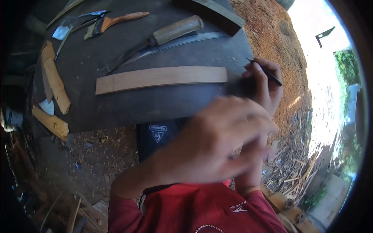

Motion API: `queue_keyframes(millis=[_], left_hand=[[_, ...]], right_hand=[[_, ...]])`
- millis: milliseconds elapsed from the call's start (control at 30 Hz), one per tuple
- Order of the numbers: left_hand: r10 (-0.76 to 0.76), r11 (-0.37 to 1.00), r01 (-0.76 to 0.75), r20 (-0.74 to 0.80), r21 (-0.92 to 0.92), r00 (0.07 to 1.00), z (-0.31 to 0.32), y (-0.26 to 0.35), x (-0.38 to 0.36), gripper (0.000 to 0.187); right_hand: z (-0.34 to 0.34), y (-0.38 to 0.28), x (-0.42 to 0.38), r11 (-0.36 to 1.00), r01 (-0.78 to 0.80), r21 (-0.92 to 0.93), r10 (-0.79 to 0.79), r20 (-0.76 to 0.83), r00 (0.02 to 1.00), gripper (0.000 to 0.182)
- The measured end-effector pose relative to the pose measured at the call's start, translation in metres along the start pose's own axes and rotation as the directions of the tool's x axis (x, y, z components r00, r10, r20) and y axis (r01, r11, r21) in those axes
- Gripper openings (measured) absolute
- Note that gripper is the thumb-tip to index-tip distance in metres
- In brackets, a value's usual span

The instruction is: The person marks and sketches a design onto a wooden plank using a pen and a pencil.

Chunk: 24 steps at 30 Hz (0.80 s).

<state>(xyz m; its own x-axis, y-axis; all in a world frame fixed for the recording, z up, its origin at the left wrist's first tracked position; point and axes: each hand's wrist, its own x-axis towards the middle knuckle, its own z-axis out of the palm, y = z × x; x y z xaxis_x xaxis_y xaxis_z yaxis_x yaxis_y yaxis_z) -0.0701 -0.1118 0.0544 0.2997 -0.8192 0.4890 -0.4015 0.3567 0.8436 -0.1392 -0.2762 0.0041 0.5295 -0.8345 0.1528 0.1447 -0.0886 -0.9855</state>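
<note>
My right hand (268,79) is closed around a dark pencil (270,73), its tip towards the table. My left hand (229,136) is in front of my right forearm, blurred by motion, with thumb and fingers apart and nothing seen in them. A pale, slightly curved wooden strip (163,79) lies flat on the dark table (128,110), left of the pencil and touched by neither hand. Behind it rests a chisel (176,31) with a thick wooden handle, beside a long thin metal strip (186,42).
A paintbrush (120,20) and thin pen-like tools (93,13) lie at the back left. Wood offcuts (56,85) line the left edge. A thick wooden beam (217,15) sits at the back right. Sawdust (272,35) and wood scraps (295,174) cover the ground.
</note>
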Motion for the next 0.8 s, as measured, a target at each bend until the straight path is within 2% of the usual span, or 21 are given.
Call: queue_keyframes(millis=[33,67,100,167,200,233,300,367,400,433,467,500,567,600,633,700,733,767,800], left_hand=[[0.011,0.969,0.001,0.049,-0.247,0.999,0.015,0.015,0.002,0.034],[0.070,0.875,-0.007,0.112,-0.483,0.991,0.036,0.030,0.006,0.037],[0.122,0.719,0.038,0.180,-0.694,0.976,0.056,0.039,0.012,0.040],[0.229,0.392,0.195,0.301,-0.899,0.926,0.086,0.050,0.023,0.048],[0.292,0.222,0.287,0.344,-0.932,0.892,0.095,0.053,0.029,0.052],[0.390,0.119,0.326,0.346,-0.938,0.853,0.101,0.056,0.034,0.056],[0.581,-0.166,0.498,0.324,-0.851,0.747,0.112,0.059,0.042,0.065],[0.760,-0.255,0.604,0.230,-0.755,0.608,0.129,0.054,0.054,0.074],[0.850,-0.274,0.652,0.140,-0.707,0.508,0.127,0.051,0.059,0.079],[0.884,-0.268,0.667,0.098,-0.695,0.457,0.123,0.048,0.061,0.084],[0.709,-0.319,0.612,0.246,-0.724,0.661,0.123,0.058,0.034,0.083],[0.467,-0.326,0.547,0.372,-0.771,0.802,0.100,0.073,0.006,0.083],[0.472,-0.472,0.571,0.355,-0.672,0.807,0.096,0.097,0.005,0.079],[0.407,-0.490,0.542,0.370,-0.682,0.835,0.089,0.101,0.008,0.080],[0.350,-0.502,0.521,0.389,-0.690,0.852,0.081,0.102,0.013,0.082],[0.280,-0.190,0.513,0.455,-0.837,0.845,0.074,0.084,0.013,0.064],[0.252,0.144,0.466,0.487,-0.873,0.836,0.078,0.054,0.002,0.044],[0.150,0.375,0.376,0.456,-0.847,0.877,0.069,0.039,-0.003,0.038],[0.045,0.592,0.313,0.418,-0.743,0.907,0.059,0.023,-0.008,0.035]], right_hand=[[-0.004,0.005,0.002,0.996,0.064,-0.061,-0.065,-0.003,0.998,0.017],[-0.004,0.008,0.003,0.986,0.121,-0.114,-0.122,-0.001,0.993,0.020],[-0.002,0.009,0.003,0.976,0.136,-0.169,-0.138,-0.001,0.990,0.021],[-0.002,0.012,0.002,0.973,0.115,-0.201,-0.120,-0.011,0.993,0.020],[-0.001,0.012,0.000,0.970,0.110,-0.217,-0.119,-0.027,0.993,0.020],[0.001,0.013,-0.002,0.961,0.116,-0.252,-0.122,-0.008,0.992,0.020],[-0.003,0.011,-0.001,0.932,0.143,-0.333,-0.155,-0.010,0.988,0.020],[-0.003,0.012,0.001,0.943,0.156,-0.293,-0.161,0.008,0.987,0.021],[-0.003,0.012,-0.001,0.950,0.154,-0.271,-0.156,0.013,0.988,0.021],[-0.002,0.010,-0.002,0.948,0.141,-0.286,-0.147,0.003,0.989,0.020],[0.001,0.009,-0.002,0.950,0.148,-0.275,-0.155,-0.004,0.988,0.020],[0.002,0.009,-0.003,0.952,0.144,-0.269,-0.152,-0.010,0.988,0.020],[0.002,0.008,-0.005,0.961,0.114,-0.254,-0.125,-0.031,0.992,0.019],[0.002,0.009,-0.006,0.952,0.138,-0.272,-0.145,-0.005,0.989,0.019],[0.001,0.010,-0.006,0.941,0.171,-0.292,-0.175,0.014,0.985,0.019],[0.000,0.011,-0.007,0.922,0.205,-0.329,-0.204,0.037,0.978,0.018],[-0.004,0.010,-0.010,0.925,0.196,-0.326,-0.191,0.049,0.980,0.017],[-0.004,0.009,-0.009,0.927,0.201,-0.316,-0.192,0.059,0.980,0.017],[-0.002,0.010,-0.008,0.933,0.204,-0.298,-0.194,0.064,0.979,0.016]])
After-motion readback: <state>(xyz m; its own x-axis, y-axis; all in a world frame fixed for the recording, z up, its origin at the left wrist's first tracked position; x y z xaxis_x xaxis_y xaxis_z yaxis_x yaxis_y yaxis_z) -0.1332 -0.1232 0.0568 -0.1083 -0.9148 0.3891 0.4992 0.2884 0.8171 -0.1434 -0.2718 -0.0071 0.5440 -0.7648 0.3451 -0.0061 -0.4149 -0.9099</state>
